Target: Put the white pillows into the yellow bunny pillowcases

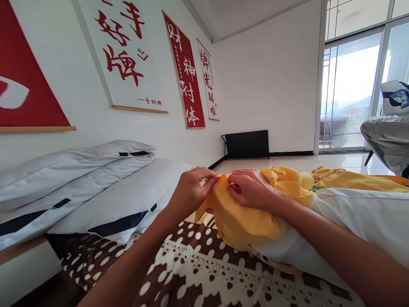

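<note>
Yellow fabric (246, 221) is bunched around the end of a white pillow or cushion (351, 217), which lies at the right on a brown and white patterned blanket (204, 256). My left hand (196, 187) pinches the fabric's upper left edge between thumb and fingers. Close beside it, my right hand (251, 187) grips the same edge with curled fingers. A small fold of the cloth stands up between the two hands. More of the yellow cloth lies gathered behind my right wrist and stretches toward the right edge.
Several white pillows with dark blue trim (121, 192) are piled at the left. Beyond the blanket, a black panel (247, 144) leans near the far wall. A covered chair (388, 132) stands at the right by glass doors (348, 94). Scrolls (185, 72) hang on the left wall.
</note>
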`<state>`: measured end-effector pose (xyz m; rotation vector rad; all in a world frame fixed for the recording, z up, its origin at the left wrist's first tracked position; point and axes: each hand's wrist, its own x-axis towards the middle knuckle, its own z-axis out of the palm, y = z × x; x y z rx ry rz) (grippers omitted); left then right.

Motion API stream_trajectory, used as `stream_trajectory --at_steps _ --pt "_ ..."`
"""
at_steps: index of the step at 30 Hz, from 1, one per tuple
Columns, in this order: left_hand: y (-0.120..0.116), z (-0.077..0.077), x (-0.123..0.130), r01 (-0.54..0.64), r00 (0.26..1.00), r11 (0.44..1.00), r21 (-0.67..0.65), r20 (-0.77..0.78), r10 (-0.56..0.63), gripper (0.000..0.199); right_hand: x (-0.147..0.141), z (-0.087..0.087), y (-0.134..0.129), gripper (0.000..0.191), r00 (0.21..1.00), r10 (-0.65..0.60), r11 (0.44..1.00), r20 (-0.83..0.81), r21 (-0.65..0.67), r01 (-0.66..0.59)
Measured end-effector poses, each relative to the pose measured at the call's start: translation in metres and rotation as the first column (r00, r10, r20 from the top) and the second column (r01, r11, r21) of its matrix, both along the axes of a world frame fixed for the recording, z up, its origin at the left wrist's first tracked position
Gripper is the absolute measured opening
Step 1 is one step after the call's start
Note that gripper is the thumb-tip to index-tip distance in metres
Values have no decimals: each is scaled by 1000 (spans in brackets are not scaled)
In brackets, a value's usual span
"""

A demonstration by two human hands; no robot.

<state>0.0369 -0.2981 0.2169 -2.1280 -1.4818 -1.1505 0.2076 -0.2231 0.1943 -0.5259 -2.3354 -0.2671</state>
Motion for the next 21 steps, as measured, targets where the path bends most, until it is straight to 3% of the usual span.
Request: stream_trajectory --at_steps 4,8,10,11,13,15,16,18,20,21 --pt "3 8 12 50 998 998 -36 -37 -52 20 -8 -1 -3 20 999 -37 998 24 -40 38" --pt "7 12 9 86 996 992 -91 -8 -87 20 -9 1 4 19 971 -239 962 6 -134 238" --pt "5 11 2 67 994 996 -50 -78 -71 19 -7 2 8 21 947 -321 935 14 -153 319" --pt "3 8 -1 33 987 999 32 -159 -27 19 -6 3 9 21 942 -334 931 22 -150 334" --pt "-5 -3 -3 -27 923 946 324 -355 148 16 -5 3 11 22 947 -319 939 25 -126 320" --pt "-16 -22 1 36 817 823 566 -491 303 12 -6 2 11 25 955 -295 950 15 -98 295" --pt "-20 -34 4 86 775 800 594 -545 321 9 -7 2 11 27 958 -288 954 6 -85 287" --pt "-25 -58 9 113 728 852 511 -626 278 9 -9 0 10 30 960 -281 958 -10 -56 280" --pt "-21 -74 8 0 727 901 433 -619 297 15 -10 -3 9 33 959 -281 959 -37 -29 280" --pt "-17 -79 4 -79 738 900 428 -581 342 16 -10 -4 8 34 959 -278 961 -54 -20 277"
